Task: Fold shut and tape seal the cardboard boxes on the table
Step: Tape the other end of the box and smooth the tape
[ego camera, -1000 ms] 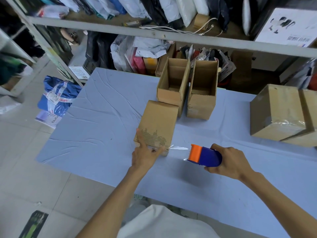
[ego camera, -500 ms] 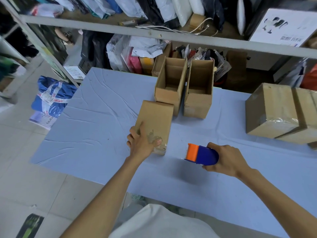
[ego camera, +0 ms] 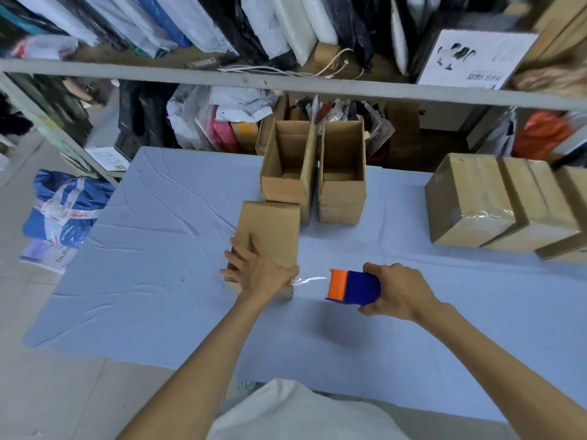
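Closed cardboard box (ego camera: 270, 230), centre of frame, on the blue-covered table (ego camera: 158, 249): left hand (ego camera: 259, 271) is pressing flat on its near end, fingers spread. Blue-and-orange tape dispenser (ego camera: 354, 287), just right of it: right hand (ego camera: 397, 292) is gripping its body. Clear tape strip (ego camera: 306, 281) is stretching from box corner to dispenser. Open boxes (ego camera: 286, 173) are standing behind, upper centre; sealed boxes (ego camera: 470, 201) are sitting at right.

My left hand (ego camera: 257, 271) covers the near end of the closed box (ego camera: 273, 227); seam there not visible. My right hand (ego camera: 397, 290) hides the tape dispenser (ego camera: 352, 287) rear. Taped boxes (ego camera: 470, 198): rightmost cut off at right edge. White box (ego camera: 470, 55) print unreadable.
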`<state>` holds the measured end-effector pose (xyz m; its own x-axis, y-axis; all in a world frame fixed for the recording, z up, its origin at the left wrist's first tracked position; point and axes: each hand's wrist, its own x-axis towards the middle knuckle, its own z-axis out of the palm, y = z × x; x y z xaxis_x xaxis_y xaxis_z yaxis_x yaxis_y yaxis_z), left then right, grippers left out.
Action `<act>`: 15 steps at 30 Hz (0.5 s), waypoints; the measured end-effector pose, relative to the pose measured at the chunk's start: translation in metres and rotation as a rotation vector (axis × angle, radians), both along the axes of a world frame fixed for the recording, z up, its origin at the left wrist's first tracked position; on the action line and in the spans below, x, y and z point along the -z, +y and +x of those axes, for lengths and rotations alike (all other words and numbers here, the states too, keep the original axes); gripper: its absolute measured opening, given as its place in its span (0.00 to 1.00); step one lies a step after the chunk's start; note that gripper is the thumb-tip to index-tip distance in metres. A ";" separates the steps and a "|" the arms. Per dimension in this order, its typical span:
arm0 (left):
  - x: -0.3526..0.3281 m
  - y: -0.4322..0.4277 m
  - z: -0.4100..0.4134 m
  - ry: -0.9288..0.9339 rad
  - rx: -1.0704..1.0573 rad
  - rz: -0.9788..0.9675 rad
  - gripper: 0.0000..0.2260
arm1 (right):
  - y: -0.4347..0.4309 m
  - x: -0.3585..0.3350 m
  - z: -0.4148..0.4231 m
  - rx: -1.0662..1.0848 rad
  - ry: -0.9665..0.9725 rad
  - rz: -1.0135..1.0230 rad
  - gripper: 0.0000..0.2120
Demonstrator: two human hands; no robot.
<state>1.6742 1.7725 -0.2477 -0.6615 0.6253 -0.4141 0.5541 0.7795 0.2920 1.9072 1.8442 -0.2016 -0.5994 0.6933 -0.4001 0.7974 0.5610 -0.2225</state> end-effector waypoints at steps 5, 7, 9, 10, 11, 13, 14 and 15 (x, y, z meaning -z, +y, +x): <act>-0.012 -0.004 -0.014 -0.271 -0.103 0.152 0.51 | -0.009 -0.019 -0.013 0.038 -0.006 0.005 0.22; -0.014 -0.009 -0.022 -0.460 -0.139 0.231 0.52 | -0.011 -0.030 -0.020 0.025 -0.016 0.017 0.22; -0.014 -0.014 -0.031 -0.585 -0.174 0.284 0.51 | -0.011 -0.038 -0.025 0.005 -0.025 0.023 0.23; -0.012 -0.016 -0.034 -0.633 -0.196 0.302 0.50 | -0.011 -0.039 -0.028 -0.003 -0.026 0.026 0.23; -0.010 -0.018 -0.038 -0.675 -0.218 0.318 0.49 | -0.010 -0.039 -0.031 -0.008 -0.026 0.030 0.24; -0.008 -0.022 -0.043 -0.754 -0.233 0.346 0.51 | -0.011 -0.036 -0.040 -0.019 -0.031 0.037 0.25; -0.007 -0.024 -0.046 -0.796 -0.225 0.355 0.50 | -0.012 -0.034 -0.045 -0.030 -0.035 0.033 0.25; -0.007 -0.026 -0.048 -0.832 -0.213 0.368 0.48 | -0.013 -0.033 -0.051 -0.041 -0.034 0.023 0.24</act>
